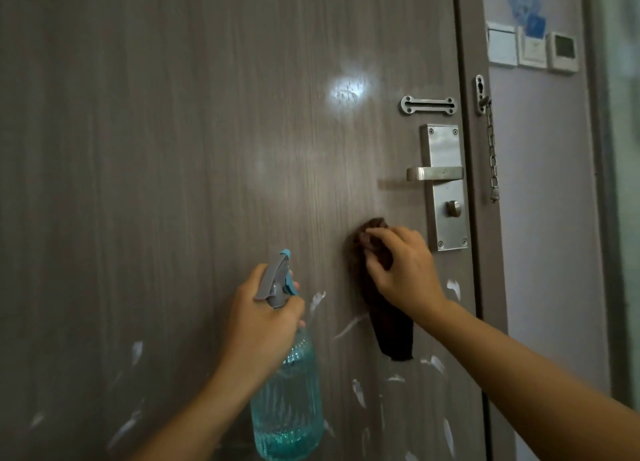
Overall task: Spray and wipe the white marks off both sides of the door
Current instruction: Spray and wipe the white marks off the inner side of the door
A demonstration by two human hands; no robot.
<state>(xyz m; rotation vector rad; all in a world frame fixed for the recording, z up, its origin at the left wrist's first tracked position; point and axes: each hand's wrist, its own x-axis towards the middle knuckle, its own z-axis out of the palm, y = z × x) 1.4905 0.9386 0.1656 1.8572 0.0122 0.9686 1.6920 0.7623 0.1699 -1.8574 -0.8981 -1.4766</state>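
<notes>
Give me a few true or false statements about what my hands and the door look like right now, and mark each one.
1. The left hand grips the spray bottle. True.
2. The right hand presses a white sponge on the door. False: it presses a dark cloth.
3. White marks remain low on the door. True.
4. The chain is hooked into the slide plate. False: it hangs loose from the frame.
</notes>
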